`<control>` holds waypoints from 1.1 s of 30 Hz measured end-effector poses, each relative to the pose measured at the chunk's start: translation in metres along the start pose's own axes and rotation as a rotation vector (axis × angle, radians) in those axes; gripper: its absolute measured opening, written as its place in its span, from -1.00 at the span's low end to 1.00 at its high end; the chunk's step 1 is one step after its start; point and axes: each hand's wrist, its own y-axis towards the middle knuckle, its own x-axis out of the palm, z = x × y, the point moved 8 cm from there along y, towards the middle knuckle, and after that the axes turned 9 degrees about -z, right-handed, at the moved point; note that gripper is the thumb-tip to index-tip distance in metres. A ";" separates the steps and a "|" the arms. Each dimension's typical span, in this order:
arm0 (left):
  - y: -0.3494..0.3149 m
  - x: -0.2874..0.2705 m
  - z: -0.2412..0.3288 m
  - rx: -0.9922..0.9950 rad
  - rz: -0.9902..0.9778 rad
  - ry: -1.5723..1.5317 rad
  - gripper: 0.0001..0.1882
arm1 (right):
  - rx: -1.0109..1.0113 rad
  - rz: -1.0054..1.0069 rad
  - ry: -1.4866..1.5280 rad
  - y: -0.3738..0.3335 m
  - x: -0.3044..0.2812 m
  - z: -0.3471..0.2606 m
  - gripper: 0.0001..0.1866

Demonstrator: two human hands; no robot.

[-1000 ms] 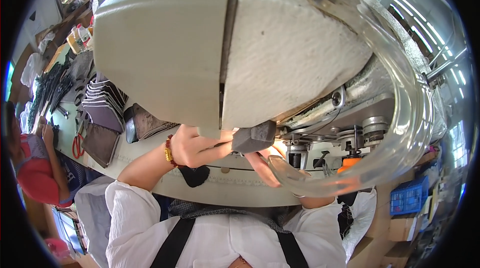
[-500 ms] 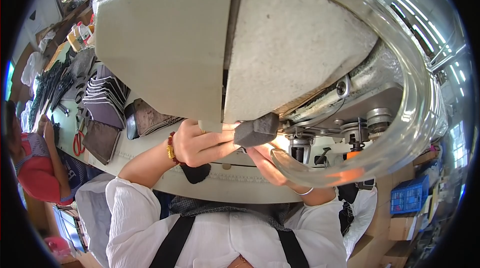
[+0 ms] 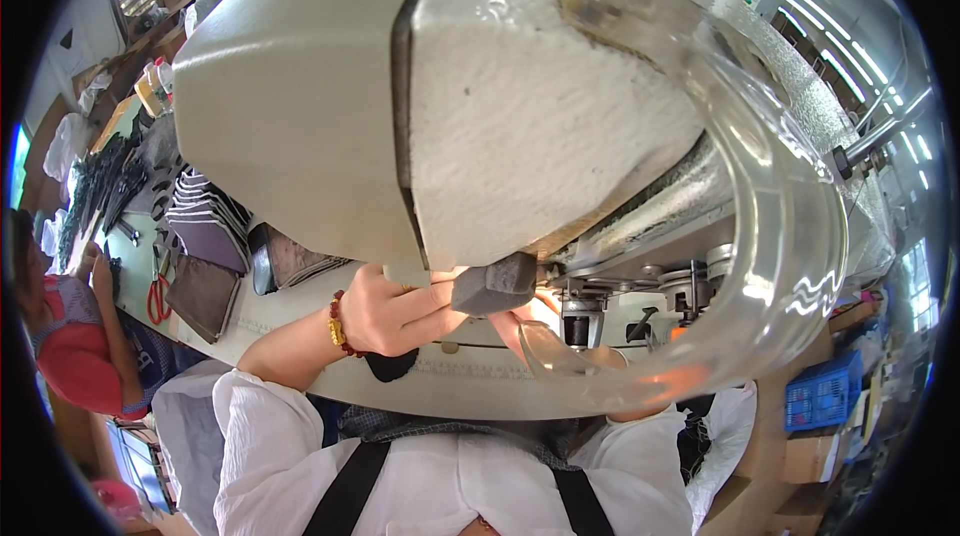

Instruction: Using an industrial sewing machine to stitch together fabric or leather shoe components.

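A large cream sewing machine head (image 3: 540,106) fills the upper middle. Below its lower end, my left hand (image 3: 385,311) has its fingers bent and pressed together. A dark grey block (image 3: 494,283) on the machine covers those fingertips, so whatever they grip is out of sight. My right hand (image 3: 512,328) is close beside it, partly behind a curved clear plastic guard (image 3: 790,236). Its fingers point up toward the same spot, their tips hidden under the block. A black rounded piece (image 3: 392,364) shows under my left wrist, on the pale table (image 3: 470,391).
To the left lie a stack of dark pieces with white edges (image 3: 207,221), flat brown pieces (image 3: 203,294) and red-handled scissors (image 3: 158,298). A person in red (image 3: 85,346) sits at the far left. A blue basket (image 3: 822,394) stands at the right.
The view has shifted, so the machine and guard appear lower and further left. Both hands remain by the grey block; my right hand is now more covered by the guard.
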 end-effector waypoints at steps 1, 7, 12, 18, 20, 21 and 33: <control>-0.006 0.004 -0.001 -0.013 -0.013 -0.008 -0.83 | 0.099 0.050 0.152 -0.001 -0.003 0.008 -0.73; -0.046 0.063 -0.021 -0.199 -0.089 -0.271 -0.83 | 0.349 0.194 0.567 -0.008 -0.010 0.039 -0.73; -0.066 0.076 -0.029 -0.277 -0.105 -0.293 -0.79 | 0.332 0.183 0.579 -0.010 -0.013 0.044 -0.72; -0.070 0.078 -0.043 -0.393 -0.066 -0.407 -0.79 | 0.331 0.162 0.590 -0.013 -0.014 0.047 -0.70; -0.077 0.091 -0.053 -0.574 -0.075 -0.592 -0.77 | 0.331 0.156 0.592 -0.014 -0.015 0.048 -0.70; -0.082 0.097 -0.056 -0.648 -0.082 -0.648 -0.76 | 0.330 0.152 0.593 -0.014 -0.015 0.048 -0.69; -0.069 0.082 -0.035 -0.293 -0.133 -0.032 -0.77 | 0.316 0.099 0.540 -0.015 -0.003 0.058 -0.66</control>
